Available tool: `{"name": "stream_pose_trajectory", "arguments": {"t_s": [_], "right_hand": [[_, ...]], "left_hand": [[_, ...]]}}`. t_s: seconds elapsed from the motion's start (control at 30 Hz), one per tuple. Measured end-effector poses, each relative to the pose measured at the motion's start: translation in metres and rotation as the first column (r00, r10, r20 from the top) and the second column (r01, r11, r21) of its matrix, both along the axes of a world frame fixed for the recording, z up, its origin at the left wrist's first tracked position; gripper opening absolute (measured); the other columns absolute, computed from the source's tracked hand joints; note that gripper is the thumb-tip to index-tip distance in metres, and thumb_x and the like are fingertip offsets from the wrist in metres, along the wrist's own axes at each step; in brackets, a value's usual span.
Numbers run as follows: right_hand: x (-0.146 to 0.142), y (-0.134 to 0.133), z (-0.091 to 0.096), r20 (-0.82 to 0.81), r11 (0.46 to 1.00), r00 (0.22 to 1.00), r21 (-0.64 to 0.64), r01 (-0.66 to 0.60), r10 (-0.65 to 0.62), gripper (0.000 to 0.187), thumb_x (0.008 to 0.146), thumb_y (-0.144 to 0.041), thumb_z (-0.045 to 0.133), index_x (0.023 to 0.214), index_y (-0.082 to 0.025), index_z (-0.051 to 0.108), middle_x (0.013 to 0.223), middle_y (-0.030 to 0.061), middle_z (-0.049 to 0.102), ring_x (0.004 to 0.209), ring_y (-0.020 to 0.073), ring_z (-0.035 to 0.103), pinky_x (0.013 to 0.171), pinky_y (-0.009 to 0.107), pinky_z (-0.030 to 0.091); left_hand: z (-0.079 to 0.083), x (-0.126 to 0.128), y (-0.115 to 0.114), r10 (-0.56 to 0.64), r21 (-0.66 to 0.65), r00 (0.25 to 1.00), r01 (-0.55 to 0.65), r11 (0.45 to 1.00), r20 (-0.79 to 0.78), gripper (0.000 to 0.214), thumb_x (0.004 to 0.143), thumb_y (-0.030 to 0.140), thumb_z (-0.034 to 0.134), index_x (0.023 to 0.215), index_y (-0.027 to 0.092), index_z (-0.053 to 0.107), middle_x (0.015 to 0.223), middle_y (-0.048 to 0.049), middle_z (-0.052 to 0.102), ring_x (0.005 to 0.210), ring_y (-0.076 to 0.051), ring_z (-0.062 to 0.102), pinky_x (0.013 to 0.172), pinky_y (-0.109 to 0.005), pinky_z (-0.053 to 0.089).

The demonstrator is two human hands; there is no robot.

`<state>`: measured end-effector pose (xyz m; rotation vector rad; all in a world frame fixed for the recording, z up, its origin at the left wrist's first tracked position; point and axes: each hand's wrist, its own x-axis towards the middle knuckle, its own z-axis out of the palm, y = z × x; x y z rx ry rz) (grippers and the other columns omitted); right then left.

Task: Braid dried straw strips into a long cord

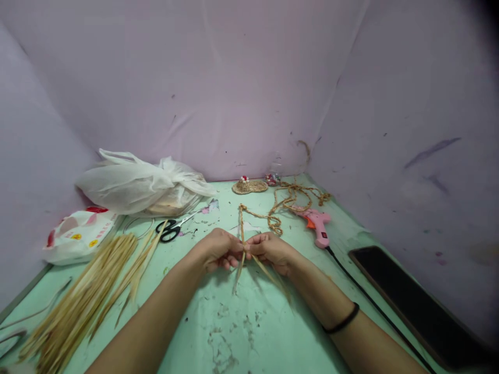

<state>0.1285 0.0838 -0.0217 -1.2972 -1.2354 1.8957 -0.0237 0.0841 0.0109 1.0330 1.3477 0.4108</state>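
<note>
My left hand (221, 249) and my right hand (273, 252) meet at the middle of the table, fingertips closed on a thin straw braid (241, 224). The braided part runs away from me, then bends to the right into a small coil (275, 224). Towards me, loose flat straw strands (273, 278) spread out below the fingers, some down to the left and some to the right. The exact crossing of the strands is hidden under the fingertips.
Left lie a bundle of straw strips (89, 291), black-handled scissors (168, 231), a tissue pack (80, 236) and a white plastic bag (144, 182). A small woven piece (249, 186) sits at the back. Right are braided cord (294, 195), a pink glue gun (321, 227) and a dark phone-like slab (413, 301).
</note>
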Motion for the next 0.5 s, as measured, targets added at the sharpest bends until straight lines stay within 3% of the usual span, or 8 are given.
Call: {"name": "stream_pose_trajectory", "arguments": {"t_s": [0.1, 0.27, 0.37, 0.5], "right_hand": [[0.001, 0.001, -0.001, -0.013, 0.999, 0.999, 0.032, -0.043, 0.043, 0.010, 0.055, -0.018, 0.062, 0.054, -0.011, 0.056, 0.044, -0.0029, 0.052, 0.034, 0.0012, 0.027, 0.035, 0.018, 0.012], [0.002, 0.004, -0.008, 0.193, 0.956, 0.966, 0.205, -0.209, 0.169, 0.005, 0.061, -0.013, 0.056, 0.056, -0.011, 0.054, 0.048, -0.0035, 0.050, 0.041, 0.0030, 0.034, 0.041, 0.017, 0.024], [0.002, 0.004, -0.010, 0.442, 0.871, 0.889, 0.384, -0.307, 0.118, 0.007, 0.063, -0.013, 0.051, 0.060, -0.012, 0.057, 0.052, -0.0018, 0.052, 0.046, 0.0058, 0.039, 0.044, 0.017, 0.027], [0.001, -0.003, 0.000, 0.720, 0.730, 0.692, 0.498, -0.468, -0.048, 0.015, 0.061, -0.012, 0.048, 0.063, -0.014, 0.062, 0.056, 0.0013, 0.058, 0.050, 0.0089, 0.044, 0.045, 0.020, 0.026]], "left_hand": [[-0.012, 0.003, 0.000, -0.058, -0.096, 0.986, 0.073, 0.993, 0.156, 0.021, 0.059, 0.026, 0.064, 0.062, 0.006, 0.060, 0.052, -0.0036, 0.055, 0.038, -0.005, 0.045, 0.034, -0.016, 0.031], [-0.020, 0.007, 0.000, -0.011, -0.044, 1.000, 0.010, 0.999, -0.019, 0.013, 0.057, 0.017, 0.059, 0.049, 0.008, 0.055, 0.037, 0.0002, 0.046, 0.030, -0.007, 0.040, 0.030, -0.019, 0.031], [-0.017, 0.010, 0.000, -0.002, 0.008, 0.988, 0.003, 1.000, -0.153, 0.014, 0.056, 0.012, 0.053, 0.043, 0.011, 0.049, 0.030, 0.0009, 0.040, 0.027, -0.008, 0.035, 0.030, -0.020, 0.029], [-0.017, 0.013, -0.002, -0.024, 0.046, 0.962, 0.038, 0.998, -0.271, 0.012, 0.051, 0.010, 0.049, 0.040, 0.013, 0.045, 0.029, 0.0015, 0.038, 0.026, -0.009, 0.034, 0.030, -0.021, 0.025]]}}
